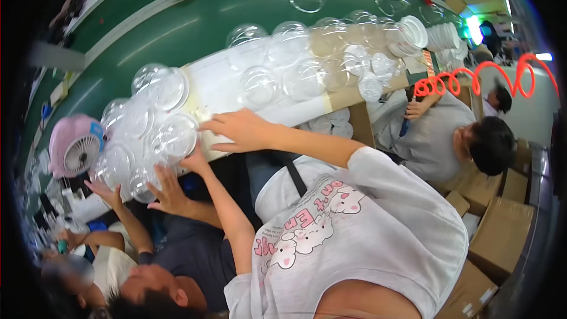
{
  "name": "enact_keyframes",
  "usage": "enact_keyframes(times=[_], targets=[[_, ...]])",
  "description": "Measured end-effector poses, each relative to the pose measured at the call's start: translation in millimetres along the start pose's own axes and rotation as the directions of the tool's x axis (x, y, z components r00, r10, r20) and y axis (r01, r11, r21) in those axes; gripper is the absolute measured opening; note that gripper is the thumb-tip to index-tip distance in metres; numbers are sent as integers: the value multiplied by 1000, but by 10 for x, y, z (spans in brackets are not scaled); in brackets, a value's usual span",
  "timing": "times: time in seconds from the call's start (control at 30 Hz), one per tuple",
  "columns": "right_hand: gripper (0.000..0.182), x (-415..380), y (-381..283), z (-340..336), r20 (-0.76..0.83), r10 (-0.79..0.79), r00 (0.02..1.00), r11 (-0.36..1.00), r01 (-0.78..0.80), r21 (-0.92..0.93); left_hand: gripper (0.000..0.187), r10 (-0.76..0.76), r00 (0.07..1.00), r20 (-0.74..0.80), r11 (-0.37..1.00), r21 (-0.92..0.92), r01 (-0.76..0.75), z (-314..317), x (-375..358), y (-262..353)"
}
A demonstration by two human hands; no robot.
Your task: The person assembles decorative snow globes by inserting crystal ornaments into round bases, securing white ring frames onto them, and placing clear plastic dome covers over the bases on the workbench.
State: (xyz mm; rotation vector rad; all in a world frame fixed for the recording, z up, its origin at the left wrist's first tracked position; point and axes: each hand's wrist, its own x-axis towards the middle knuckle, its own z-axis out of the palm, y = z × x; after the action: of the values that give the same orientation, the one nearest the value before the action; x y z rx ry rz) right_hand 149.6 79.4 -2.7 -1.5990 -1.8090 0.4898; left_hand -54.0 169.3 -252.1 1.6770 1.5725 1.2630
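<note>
My left hand (195, 160) is at the lower right rim of a clear plastic dome (172, 137), its fingers closed against the edge. My right hand (235, 131) reaches in from the right, fingers stretched out and apart, just right of that dome and over the edge of a white sheet (212, 85) on the table. More clear domes (133, 117) crowd together to the left. A co-worker's two hands (169, 190) are spread at the lower edge of this cluster, close to my left hand.
Rows of clear domes (258, 85) stand along the white sheet, with stacked white rings (412, 32) at the far end. A pink fan (75, 145) stands at left. On the right, a person holds a tool (405, 124) on a red coiled hose (455, 82); cardboard boxes (499, 236) lie behind.
</note>
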Motion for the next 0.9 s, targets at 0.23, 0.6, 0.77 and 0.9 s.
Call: enact_keyframes(times=[0.23, 0.6, 0.77, 0.9], targets=[[20, -1799, 1339, -1629, -821, 504, 268, 635, -759, 142, 92, -17, 999, 35, 996, 84, 14, -106, -280, 58], [33, -2896, 3321, -3061, -931, 194, 308, 26, -951, -309, 69, -209, 883, 419, 978, 78, 194, -918, -831, 1171], [34, -3320, 4072, -3631, -867, 465, 182, 7, -979, -201, 62, -296, 857, 421, 954, 89, 285, -1066, -872, 1214], [33, -3310, 4266, -3820, -689, 713, 130, -122, -945, -304, 60, -369, 830, 419, 925, 83, 370, -1008, -984, 1160]])
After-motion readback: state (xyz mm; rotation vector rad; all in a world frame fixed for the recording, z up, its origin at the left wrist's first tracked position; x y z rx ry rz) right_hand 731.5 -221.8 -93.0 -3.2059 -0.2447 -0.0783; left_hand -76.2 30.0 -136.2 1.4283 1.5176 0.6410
